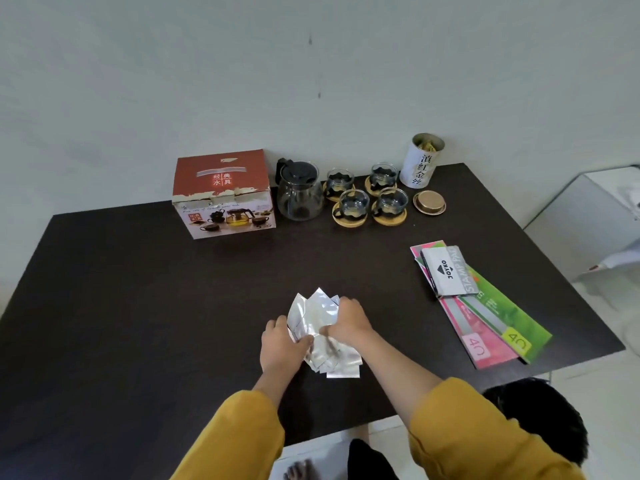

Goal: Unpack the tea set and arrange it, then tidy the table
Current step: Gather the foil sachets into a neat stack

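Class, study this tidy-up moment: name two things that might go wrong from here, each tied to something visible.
1. Both hands, left hand and right hand, gather loose silver packets; some may slip and scatter.
2. The tea tin stands open at the table's far edge, its lid beside it; a knock might spill it.

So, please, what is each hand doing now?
Left hand: grips the foil packets.
Right hand: grips the same packets.

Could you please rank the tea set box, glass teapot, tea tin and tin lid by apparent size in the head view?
1. Tea set box
2. Glass teapot
3. Tea tin
4. Tin lid
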The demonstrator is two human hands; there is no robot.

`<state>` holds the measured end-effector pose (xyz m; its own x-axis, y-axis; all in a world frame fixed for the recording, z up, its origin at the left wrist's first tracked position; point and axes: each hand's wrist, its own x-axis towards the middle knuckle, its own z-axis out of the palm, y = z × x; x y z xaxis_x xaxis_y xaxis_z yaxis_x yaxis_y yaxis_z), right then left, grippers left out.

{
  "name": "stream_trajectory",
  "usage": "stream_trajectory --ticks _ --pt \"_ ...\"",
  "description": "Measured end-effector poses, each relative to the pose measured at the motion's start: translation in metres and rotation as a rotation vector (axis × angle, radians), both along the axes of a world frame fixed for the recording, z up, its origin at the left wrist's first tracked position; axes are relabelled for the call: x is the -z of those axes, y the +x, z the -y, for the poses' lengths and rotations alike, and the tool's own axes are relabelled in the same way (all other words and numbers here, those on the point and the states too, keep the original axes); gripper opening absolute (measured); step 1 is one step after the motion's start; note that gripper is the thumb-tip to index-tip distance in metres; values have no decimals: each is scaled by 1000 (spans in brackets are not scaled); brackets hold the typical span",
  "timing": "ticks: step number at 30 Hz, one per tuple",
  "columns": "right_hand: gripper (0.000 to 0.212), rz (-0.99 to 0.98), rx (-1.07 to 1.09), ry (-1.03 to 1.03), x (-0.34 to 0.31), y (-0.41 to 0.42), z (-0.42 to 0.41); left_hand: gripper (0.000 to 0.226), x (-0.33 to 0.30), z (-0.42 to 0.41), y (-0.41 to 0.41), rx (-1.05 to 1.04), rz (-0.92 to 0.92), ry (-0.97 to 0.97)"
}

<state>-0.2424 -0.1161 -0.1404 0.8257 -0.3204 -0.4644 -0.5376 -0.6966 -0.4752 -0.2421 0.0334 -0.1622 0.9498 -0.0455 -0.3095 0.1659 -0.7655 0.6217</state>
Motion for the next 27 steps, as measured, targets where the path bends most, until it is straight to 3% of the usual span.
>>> stream_trajectory --ticks 3,7,11,14,18,22,27 --pt "64 4 -29 -135 -1 1 -3 39 2 0 0 3 11 3" --pt "50 35 10 -97 1 -2 -9 41 4 -2 1 11 6 -2" --pt "49 49 186 146 2 -6 -4 41 4 -5 3 20 19 -17" --pt "34 80 253 365 1 -15 6 39 2 -6 7 32 -23 -66" --pt "30 189 428 649 -8 -37 20 34 -9 0 10 44 -137 -312" --pt "34 218 576 860 -15 -68 47 48 -28 27 2 27 -401 -681" --pt "47 322 807 895 -11 -125 93 45 -37 91 -35 117 -466 -749"
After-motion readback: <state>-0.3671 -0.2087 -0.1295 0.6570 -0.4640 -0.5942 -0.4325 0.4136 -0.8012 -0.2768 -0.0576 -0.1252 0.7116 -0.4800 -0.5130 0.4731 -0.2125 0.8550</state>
